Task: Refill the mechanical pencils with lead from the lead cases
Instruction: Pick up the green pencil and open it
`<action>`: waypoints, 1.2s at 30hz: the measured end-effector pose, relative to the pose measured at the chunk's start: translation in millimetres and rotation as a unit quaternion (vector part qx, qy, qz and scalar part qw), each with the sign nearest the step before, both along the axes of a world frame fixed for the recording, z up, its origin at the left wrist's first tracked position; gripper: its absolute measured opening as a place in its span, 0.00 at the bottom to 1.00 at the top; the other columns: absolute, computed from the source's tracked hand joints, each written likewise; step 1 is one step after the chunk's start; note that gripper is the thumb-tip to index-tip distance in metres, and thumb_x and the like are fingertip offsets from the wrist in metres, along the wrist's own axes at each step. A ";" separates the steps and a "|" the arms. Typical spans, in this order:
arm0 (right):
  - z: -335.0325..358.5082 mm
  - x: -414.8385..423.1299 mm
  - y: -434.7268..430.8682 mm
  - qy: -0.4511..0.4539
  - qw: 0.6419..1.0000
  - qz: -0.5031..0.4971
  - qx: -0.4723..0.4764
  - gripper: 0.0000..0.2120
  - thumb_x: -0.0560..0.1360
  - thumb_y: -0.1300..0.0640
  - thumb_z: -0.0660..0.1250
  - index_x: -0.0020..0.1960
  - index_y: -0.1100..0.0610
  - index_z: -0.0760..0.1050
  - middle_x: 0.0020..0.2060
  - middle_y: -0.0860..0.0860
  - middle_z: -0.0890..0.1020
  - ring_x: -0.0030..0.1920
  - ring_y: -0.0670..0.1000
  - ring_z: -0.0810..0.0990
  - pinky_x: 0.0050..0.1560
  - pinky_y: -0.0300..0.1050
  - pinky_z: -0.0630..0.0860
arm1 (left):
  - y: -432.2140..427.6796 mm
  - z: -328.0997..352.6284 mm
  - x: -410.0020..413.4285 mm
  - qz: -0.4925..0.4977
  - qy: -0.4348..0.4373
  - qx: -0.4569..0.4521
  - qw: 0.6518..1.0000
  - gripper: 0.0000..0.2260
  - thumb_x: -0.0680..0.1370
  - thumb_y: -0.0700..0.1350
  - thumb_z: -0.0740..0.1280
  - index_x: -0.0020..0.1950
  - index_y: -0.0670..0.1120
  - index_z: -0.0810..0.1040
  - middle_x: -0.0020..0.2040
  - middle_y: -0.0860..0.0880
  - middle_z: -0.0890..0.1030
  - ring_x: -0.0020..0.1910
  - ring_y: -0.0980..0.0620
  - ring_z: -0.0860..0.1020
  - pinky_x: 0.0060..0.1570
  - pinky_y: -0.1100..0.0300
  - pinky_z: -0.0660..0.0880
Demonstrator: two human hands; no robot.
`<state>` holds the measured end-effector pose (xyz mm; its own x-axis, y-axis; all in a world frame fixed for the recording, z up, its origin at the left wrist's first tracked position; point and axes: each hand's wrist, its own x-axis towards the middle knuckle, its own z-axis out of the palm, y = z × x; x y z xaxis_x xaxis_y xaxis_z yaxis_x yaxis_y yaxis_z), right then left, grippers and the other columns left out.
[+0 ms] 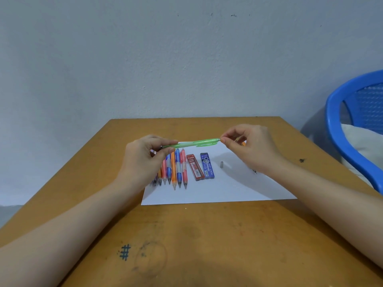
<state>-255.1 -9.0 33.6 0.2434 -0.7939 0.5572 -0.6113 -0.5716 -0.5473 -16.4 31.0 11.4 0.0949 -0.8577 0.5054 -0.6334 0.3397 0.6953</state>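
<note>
A green mechanical pencil (194, 142) is held level above the table. My left hand (143, 158) grips its tip end between thumb and fingers. My right hand (248, 148) pinches its back end with thumb and forefinger. Below, on a white sheet of paper (228, 189), lies a row of several pink, blue and orange mechanical pencils (176, 170), tips toward me. Beside them lie a red lead case (194, 167) and a blue lead case (207, 166). A small grey cap (222, 164) stands on the paper to their right. Another pencil (254, 170) lies mostly hidden under my right hand.
The wooden table (207, 235) bears pen marks near its front. A blue plastic chair (352, 121) with a white cushion stands at the right. A pale wall rises behind the table.
</note>
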 end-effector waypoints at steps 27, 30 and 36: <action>1.1 -7.2 -2.2 0.271 0.948 -0.012 0.165 0.06 0.74 0.54 0.69 0.46 0.55 0.83 0.38 0.46 0.81 0.36 0.40 0.73 0.31 0.24 0.66 | -4.3 -2.5 6.3 0.033 0.026 0.014 0.999 0.10 0.75 0.47 0.68 0.56 0.53 0.82 0.47 0.57 0.79 0.46 0.66 0.76 0.40 0.64 0.78; -0.3 -5.7 -2.9 0.266 0.950 -0.017 0.162 0.06 0.74 0.54 0.70 0.45 0.55 0.84 0.36 0.45 0.80 0.35 0.39 0.73 0.30 0.26 0.67 | -4.4 -1.8 6.5 0.030 0.018 0.016 0.999 0.10 0.75 0.47 0.68 0.56 0.53 0.82 0.46 0.58 0.79 0.46 0.63 0.77 0.41 0.64 0.78; -1.0 -5.4 -4.5 0.246 0.954 -0.031 0.166 0.04 0.72 0.55 0.72 0.44 0.55 0.84 0.32 0.41 0.78 0.34 0.41 0.74 0.30 0.33 0.66 | -2.7 -0.7 5.1 0.023 0.013 0.015 1.000 0.10 0.76 0.46 0.68 0.56 0.53 0.82 0.45 0.59 0.79 0.46 0.63 0.76 0.39 0.68 0.75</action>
<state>-260.5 -13.5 32.6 0.3573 -0.9283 0.1027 -0.8685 -0.3707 -0.3292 -11.3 28.3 10.7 0.1466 -0.8668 0.4767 -0.6294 0.2900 0.7209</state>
